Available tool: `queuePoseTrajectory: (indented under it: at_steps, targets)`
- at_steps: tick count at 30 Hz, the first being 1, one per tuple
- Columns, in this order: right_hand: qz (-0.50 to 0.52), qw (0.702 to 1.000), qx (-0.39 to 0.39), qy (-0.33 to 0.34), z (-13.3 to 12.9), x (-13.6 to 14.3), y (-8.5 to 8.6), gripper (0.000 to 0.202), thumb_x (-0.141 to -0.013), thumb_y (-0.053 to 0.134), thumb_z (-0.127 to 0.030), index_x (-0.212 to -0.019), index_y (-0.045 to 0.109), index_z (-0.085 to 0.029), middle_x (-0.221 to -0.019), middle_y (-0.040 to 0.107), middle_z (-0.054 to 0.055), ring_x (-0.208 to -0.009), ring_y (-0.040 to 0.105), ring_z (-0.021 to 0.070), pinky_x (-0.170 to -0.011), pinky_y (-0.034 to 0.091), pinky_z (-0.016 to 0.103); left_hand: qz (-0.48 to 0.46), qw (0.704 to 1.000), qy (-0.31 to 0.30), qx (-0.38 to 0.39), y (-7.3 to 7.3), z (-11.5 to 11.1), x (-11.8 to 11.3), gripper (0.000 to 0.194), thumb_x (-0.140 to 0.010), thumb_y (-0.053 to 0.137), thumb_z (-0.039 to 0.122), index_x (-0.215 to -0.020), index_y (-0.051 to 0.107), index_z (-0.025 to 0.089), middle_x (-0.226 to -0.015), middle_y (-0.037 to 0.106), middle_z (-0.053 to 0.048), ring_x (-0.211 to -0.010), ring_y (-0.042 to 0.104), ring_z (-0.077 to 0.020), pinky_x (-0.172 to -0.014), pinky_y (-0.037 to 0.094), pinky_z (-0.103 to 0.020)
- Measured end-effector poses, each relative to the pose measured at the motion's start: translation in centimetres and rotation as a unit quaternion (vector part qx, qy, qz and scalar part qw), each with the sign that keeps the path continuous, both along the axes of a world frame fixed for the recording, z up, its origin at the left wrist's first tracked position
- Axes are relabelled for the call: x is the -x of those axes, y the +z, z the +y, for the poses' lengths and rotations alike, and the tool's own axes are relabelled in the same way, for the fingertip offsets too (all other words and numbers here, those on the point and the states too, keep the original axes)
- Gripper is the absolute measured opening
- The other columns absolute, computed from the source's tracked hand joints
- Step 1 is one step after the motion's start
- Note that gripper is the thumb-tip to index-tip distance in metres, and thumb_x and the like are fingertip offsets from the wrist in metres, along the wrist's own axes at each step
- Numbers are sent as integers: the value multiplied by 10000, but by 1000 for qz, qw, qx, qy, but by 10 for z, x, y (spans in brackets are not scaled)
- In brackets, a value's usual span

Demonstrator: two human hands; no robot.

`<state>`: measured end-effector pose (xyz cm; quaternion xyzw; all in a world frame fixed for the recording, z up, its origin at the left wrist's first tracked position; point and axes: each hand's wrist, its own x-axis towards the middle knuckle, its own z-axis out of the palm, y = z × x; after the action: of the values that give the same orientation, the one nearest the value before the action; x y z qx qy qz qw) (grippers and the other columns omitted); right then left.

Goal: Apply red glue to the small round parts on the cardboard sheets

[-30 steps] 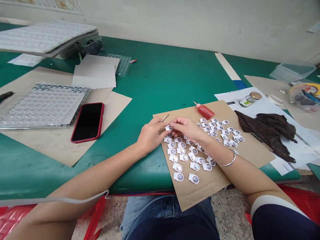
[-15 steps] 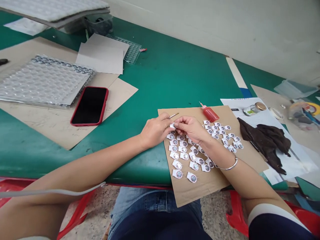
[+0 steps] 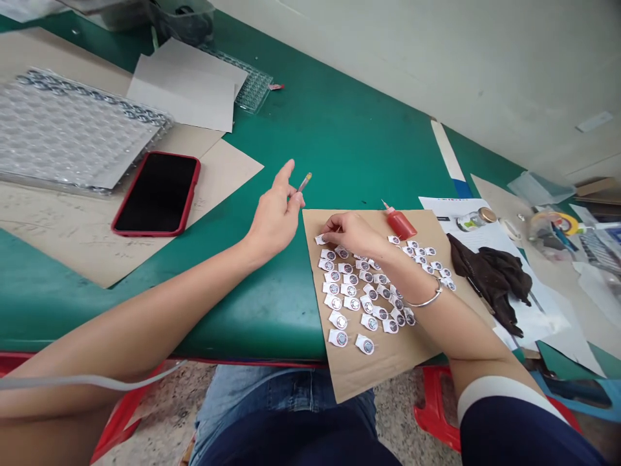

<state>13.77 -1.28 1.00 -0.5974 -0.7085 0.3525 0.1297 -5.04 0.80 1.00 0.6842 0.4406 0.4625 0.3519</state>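
Note:
My left hand [image 3: 275, 217] is raised over the green table, holding a thin brush-like tool [image 3: 305, 181] between thumb and fingers, with the index finger stretched out. At the upper left corner of the brown cardboard [image 3: 349, 378], my right hand [image 3: 350, 234] pinches a small white tagged piece [image 3: 321, 239]. Several similar pieces, each with a round metallic disc [image 3: 338, 320], lie in rough rows below and beside that hand. A red bottle [image 3: 401, 224] with a needle tip lies behind my right wrist.
Left: a red-cased phone [image 3: 158, 194], bubble-patterned plastic trays [image 3: 72, 129] and grey card sheets [image 3: 187, 87]. Right: a dark cloth [image 3: 490, 278], a small jar [image 3: 476, 219] on white paper, and a clear container with tape [image 3: 553, 230]. A wall [image 3: 412, 58] stands behind the table.
My hands have moved apart. The left one has gone up and left with the tool; the right has moved slightly left with the small piece. The camera view has shifted.

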Motion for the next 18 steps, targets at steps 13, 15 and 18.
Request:
queuePoseTrajectory:
  at_steps: [13,15,18]
  targets:
    - [-178,940,-204,-208,-16,-86,17,394,-780,505,-444,-1026,606,-154,-1000,611,117,-868,574,213,-756,441,366,-241,967,3,79,-19,21,-4,140,-818,501,142,-938,573,153,-765,580,2,-713,629,-98,-721,510,-239]
    - [-204,928,-189,-247,-17,-111,8,475,-761,515,-475,-1091,576,-139,-1048,587,136,-922,565,240,-785,437,388,-244,966,23,86,-18,20,-6,130,-804,524,146,-920,581,154,-765,592,0,-719,630,-101,-717,514,-239]
    - [-222,924,-139,-279,-16,-131,-6,574,-729,527,-535,-1153,538,-148,-1050,576,136,-896,570,244,-763,440,388,-207,972,36,106,-16,18,-4,110,-792,566,199,-879,606,147,-742,609,-5,-694,621,-105,-679,515,-237]
